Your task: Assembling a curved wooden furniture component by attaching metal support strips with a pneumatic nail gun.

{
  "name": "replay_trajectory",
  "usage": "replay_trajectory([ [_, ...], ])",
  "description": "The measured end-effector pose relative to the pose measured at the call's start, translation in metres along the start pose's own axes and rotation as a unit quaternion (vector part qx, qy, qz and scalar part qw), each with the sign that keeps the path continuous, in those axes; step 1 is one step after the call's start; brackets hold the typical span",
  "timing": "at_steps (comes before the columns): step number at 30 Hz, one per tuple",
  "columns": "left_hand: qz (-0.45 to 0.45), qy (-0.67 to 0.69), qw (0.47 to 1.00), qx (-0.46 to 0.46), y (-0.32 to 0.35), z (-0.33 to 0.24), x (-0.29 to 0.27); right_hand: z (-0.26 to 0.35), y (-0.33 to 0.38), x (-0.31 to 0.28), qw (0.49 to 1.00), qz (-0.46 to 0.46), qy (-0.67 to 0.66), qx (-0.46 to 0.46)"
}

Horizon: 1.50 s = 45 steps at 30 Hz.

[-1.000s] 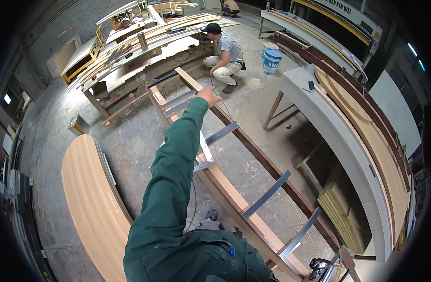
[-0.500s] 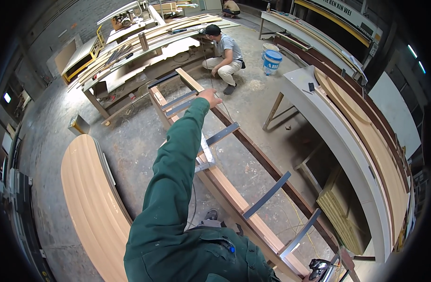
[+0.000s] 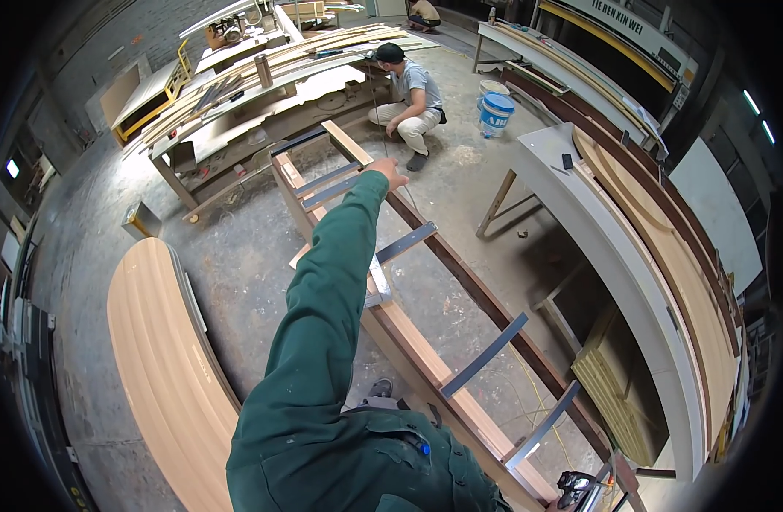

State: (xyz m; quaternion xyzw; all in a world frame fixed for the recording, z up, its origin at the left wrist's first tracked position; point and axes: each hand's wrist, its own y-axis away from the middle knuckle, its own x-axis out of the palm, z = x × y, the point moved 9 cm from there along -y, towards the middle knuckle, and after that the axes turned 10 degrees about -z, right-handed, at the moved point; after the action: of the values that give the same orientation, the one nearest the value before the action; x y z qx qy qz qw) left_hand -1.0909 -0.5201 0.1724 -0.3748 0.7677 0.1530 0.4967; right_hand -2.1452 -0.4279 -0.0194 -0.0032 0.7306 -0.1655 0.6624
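My left arm, in a green sleeve, stretches far forward. At its end, my left hand [image 3: 393, 173] is over the far part of the right rail of a long wooden frame, fingers apart; whether it touches the rail I cannot tell. The frame has a pale wooden left rail [image 3: 413, 337], a dark brown right rail [image 3: 473, 277] and several dark cross slats [image 3: 485, 354]. Low on the right, my right hand [image 3: 559, 507] barely shows, closed on a black and silver power tool [image 3: 577, 486] beside the frame's near end.
A curved wooden panel [image 3: 165, 341] stands on the left. To the right is a curved white-edged bench [image 3: 665, 333] with wood strips. A person [image 3: 417, 94] crouches beyond the frame, near blue-and-white buckets [image 3: 496, 115] and a board-laden table [image 3: 174, 175]. A yellow cord [image 3: 541, 392] crosses the floor.
The view has shifted slightly, so my left hand and arm sit a little further right in the picture. My left hand stays over the same part of the frame.
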Motion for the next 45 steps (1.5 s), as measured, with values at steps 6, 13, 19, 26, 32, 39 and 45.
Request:
replay_trajectory([
  [6, 0.033, -0.032, 0.999, -0.014, 0.001, -0.004, 0.009, 0.019, 0.002, -0.03, 0.997, 0.018, -0.005, 0.077],
  [13, 0.039, -0.032, 0.999, -0.011, -0.011, -0.006, 0.02, 0.008, 0.005, -0.025, 0.994, -0.097, -0.047, 0.002],
  [19, 0.034, -0.038, 0.998, -0.033, -0.021, 0.006, 0.012, 0.02, 0.005, -0.043, 0.988, -0.08, -0.116, 0.065],
  [26, 0.027, -0.042, 0.998, -0.046, -0.038, 0.012, 0.009, 0.009, 0.011, -0.039, 0.975, -0.187, -0.121, 0.026],
  [32, 0.029, -0.043, 0.997, -0.051, -0.032, 0.009, 0.003, 0.021, 0.004, -0.04, 0.994, -0.028, -0.018, 0.103],
  [39, 0.039, -0.05, 0.997, -0.04, -0.031, 0.011, 0.011, 0.018, 0.003, -0.031, 0.994, 0.001, -0.059, 0.096],
  [45, 0.049, -0.042, 0.998, -0.027, -0.029, 0.009, 0.016, 0.018, 0.006, -0.04, 0.996, -0.073, -0.025, 0.052],
])
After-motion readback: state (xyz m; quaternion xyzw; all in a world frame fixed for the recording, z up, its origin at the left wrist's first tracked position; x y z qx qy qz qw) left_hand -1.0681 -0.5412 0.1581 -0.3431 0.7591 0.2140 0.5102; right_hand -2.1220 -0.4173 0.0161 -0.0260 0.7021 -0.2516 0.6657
